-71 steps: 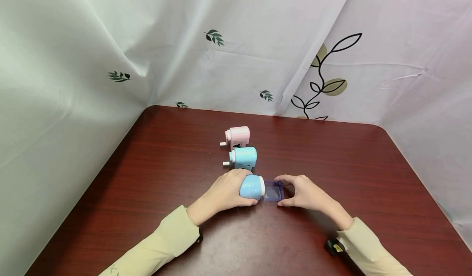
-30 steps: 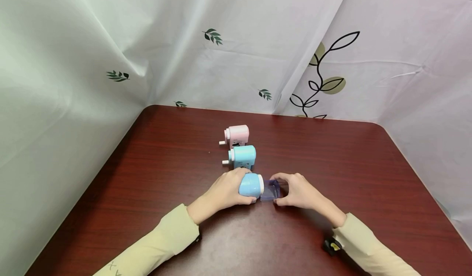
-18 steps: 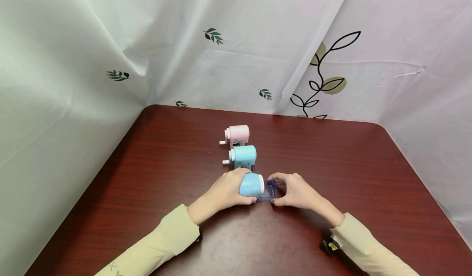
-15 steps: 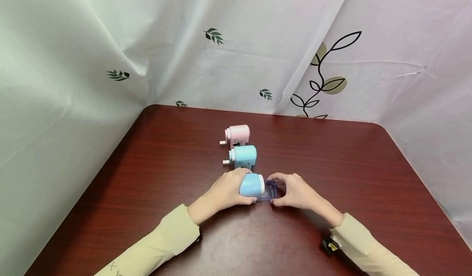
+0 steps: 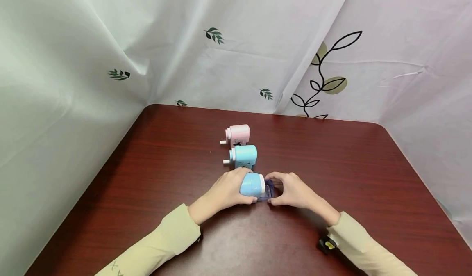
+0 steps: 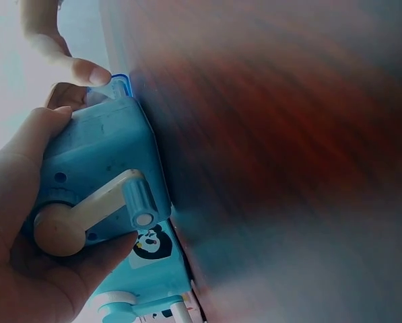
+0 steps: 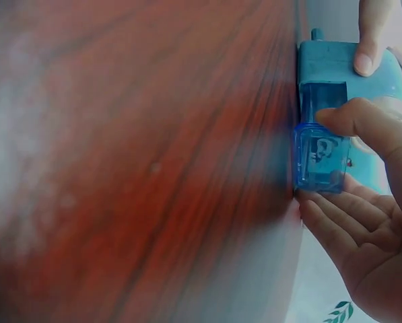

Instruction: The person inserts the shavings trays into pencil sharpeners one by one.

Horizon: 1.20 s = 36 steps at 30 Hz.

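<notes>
My left hand grips a blue crank pencil sharpener from the left, thumb on its near side. Its pale crank arm with a blue knob faces the left wrist camera. From the sharpener's right end, a clear blue shavings drawer sticks partly out of its slot. My right hand pinches this drawer between thumb and fingers, close to the sharpener's body. In the right wrist view the thumb lies over one side of the drawer, with the fingers at the opposite side.
Just behind the held sharpener stands a light blue crank sharpener with a panda picture. Farther back is a pink sharpener, its crank also pointing left. They are lined up on a dark red wooden table, with white cloth behind it.
My right hand has moved left with the drawer, which now shows less outside the sharpener. My left hand and the sharpener have stayed in place.
</notes>
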{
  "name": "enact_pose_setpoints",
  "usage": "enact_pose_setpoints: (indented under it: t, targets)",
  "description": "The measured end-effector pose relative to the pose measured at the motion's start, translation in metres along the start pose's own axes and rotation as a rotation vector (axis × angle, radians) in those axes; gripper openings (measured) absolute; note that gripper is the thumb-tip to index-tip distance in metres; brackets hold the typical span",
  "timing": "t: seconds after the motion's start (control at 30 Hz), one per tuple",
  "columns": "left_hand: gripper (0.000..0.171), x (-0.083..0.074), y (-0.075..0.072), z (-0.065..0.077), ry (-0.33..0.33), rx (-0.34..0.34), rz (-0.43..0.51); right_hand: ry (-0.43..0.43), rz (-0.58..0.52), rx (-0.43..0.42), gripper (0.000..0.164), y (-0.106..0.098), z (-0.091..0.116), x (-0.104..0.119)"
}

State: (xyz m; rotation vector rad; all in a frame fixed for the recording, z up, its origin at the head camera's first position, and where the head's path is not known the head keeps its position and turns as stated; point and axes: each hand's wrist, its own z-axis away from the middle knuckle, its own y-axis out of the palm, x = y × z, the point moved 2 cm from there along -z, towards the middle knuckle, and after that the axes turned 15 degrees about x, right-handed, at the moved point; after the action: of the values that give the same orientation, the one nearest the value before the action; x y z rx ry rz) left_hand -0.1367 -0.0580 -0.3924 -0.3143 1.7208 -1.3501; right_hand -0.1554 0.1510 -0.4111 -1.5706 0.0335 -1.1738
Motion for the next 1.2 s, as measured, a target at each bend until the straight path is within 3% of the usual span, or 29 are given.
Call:
enact_pose_setpoints:
  t: [0.7, 1.2]
  targets:
    - [0.062, -0.001, 0.000, 0.001, -0.003, -0.002, 0.000, -0.018, 0.008, 0.028, 0.056, 0.003, -0.009, 0.006]
    - [0.062, -0.001, 0.001, 0.000, 0.010, 0.000, -0.008, -0.021, 0.093, 0.027, 0.053, 0.005, -0.016, 0.014]
